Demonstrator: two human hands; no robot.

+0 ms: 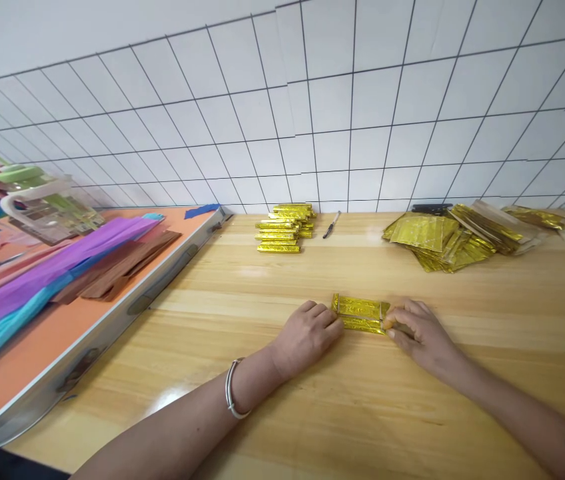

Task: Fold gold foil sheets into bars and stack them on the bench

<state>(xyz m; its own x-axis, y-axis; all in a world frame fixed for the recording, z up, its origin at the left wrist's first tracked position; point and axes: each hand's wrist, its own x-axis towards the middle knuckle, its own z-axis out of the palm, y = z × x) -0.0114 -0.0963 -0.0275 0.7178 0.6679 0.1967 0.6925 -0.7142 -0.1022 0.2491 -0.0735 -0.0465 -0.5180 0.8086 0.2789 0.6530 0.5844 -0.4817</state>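
A sheet of gold foil paper (361, 308), partly folded along its lower edge, lies flat on the wooden table. My left hand (310, 337), a silver bangle on its wrist, has curled fingers at the sheet's left end; its fingertips are partly hidden. At the right end, the thumb and fingers of my right hand (422, 337) pinch the sheet's edge. Further back sits a pile of narrow folded gold foil strips (285, 230). To the right, a heap of flat gold foil sheets (427, 237) rests near the wall.
A pen (332, 225) lies behind the sheet. On the left stands an orange-topped table (127, 313) with a grey edge, bearing purple crepe paper (87, 247), brown strips (132, 267), scissors and a green-lidded clear bottle (57, 200). White tiled wall (332, 107) closes off the back.
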